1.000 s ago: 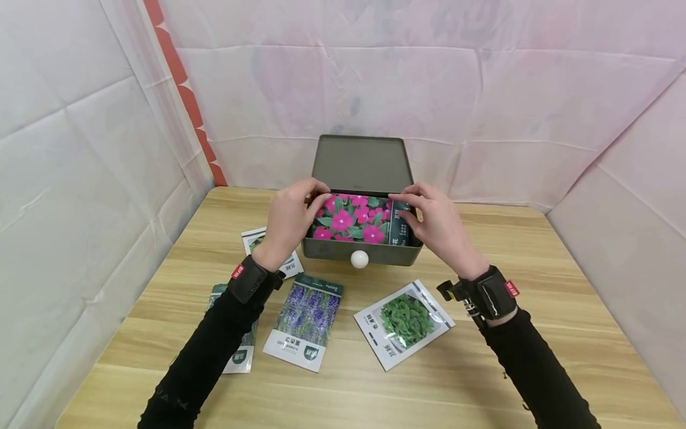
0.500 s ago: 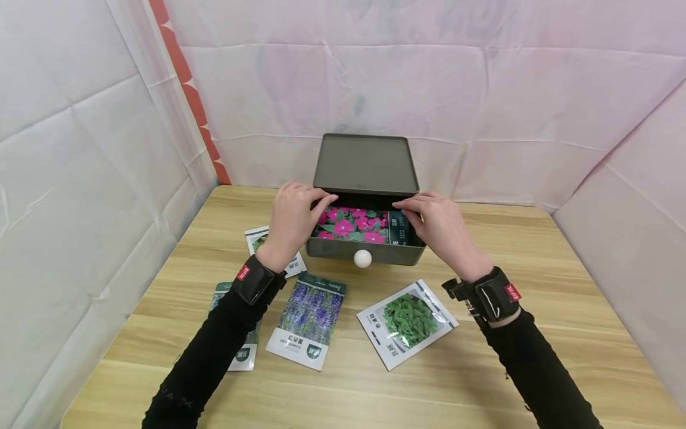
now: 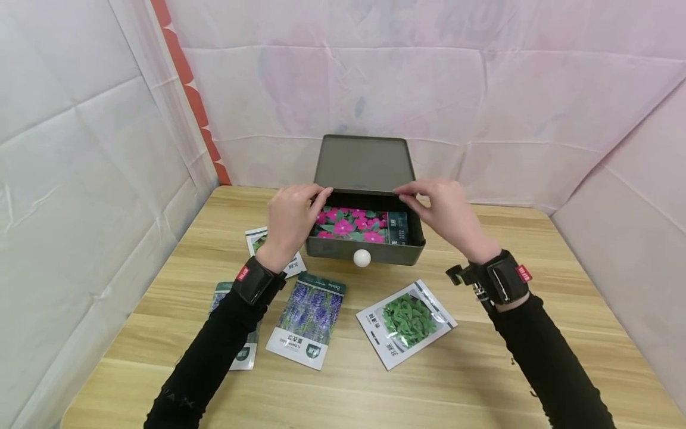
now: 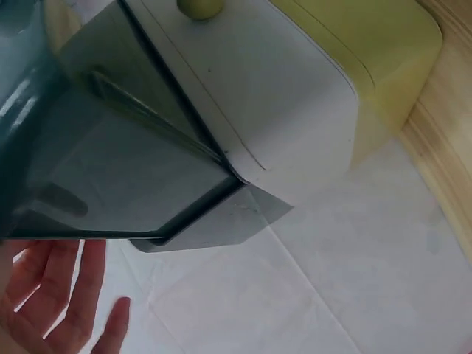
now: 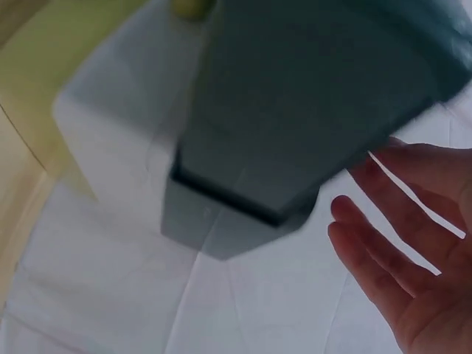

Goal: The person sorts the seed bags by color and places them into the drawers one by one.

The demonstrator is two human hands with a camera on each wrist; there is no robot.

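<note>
A dark grey metal box [image 3: 364, 162] stands at the back of the wooden table [image 3: 536, 333], its drawer [image 3: 386, 254] with a white knob [image 3: 362, 257] pulled out. A pink-flower seed packet [image 3: 356, 224] lies flat inside the drawer. My left hand [image 3: 292, 220] hovers over the drawer's left side and my right hand [image 3: 445, 211] over its right side. Both hold nothing, with fingertips near the box's front top edge. In the wrist views the left hand [image 4: 59, 295] and right hand [image 5: 405, 243] show relaxed, spread fingers beside the box [image 4: 280, 88] [image 5: 310, 96].
Loose seed packets lie on the table in front of the box: a lavender one [image 3: 308, 320], a green-leaf one [image 3: 405, 322], one partly under my left forearm [image 3: 243, 351] and one behind my left wrist [image 3: 257, 239]. White sheeting walls close in left, back and right.
Both hands lowered the pink-flower packet into the drawer, let go of it and rose to the drawer's upper edge. The packet now lies flat inside.
</note>
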